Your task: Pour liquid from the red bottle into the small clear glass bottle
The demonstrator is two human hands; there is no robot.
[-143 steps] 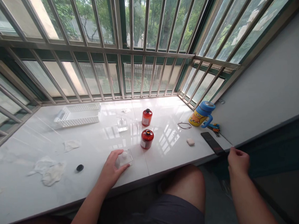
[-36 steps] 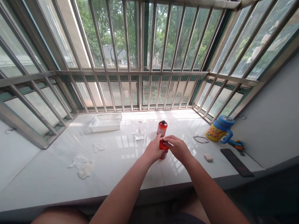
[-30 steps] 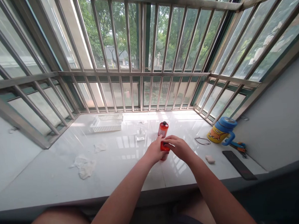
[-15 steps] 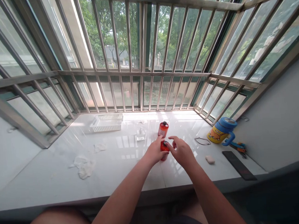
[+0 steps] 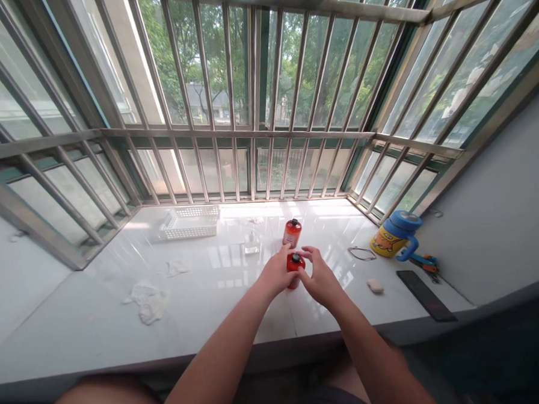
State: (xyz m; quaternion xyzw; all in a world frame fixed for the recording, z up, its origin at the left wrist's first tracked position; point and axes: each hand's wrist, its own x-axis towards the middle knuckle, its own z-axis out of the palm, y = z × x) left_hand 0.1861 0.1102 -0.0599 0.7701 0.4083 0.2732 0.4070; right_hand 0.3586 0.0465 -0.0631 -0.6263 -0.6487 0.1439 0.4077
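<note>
A small red bottle (image 5: pixel 295 263) with a dark cap stands on the white sill (image 5: pixel 220 289) in front of me. My left hand (image 5: pixel 276 276) wraps round its body from the left. My right hand (image 5: pixel 317 276) is on its right side, fingers curled at the cap. A second red bottle (image 5: pixel 291 232) stands just behind it, untouched. A small clear glass bottle (image 5: pixel 252 244) sits to the left of that one.
A white plastic basket (image 5: pixel 190 222) lies at the back left. Crumpled tissues (image 5: pixel 149 300) lie on the left. On the right are a yellow and blue mug (image 5: pixel 395 234), a wire loop (image 5: pixel 361 253), a small pale lump (image 5: pixel 374 285) and a black phone (image 5: pixel 422 294). Window bars close the back.
Earlier my left hand rested on a clear bottle and my right was off the sill. Both hands now hold the near red bottle; in the last half second my right fingers closed back round its cap.
</note>
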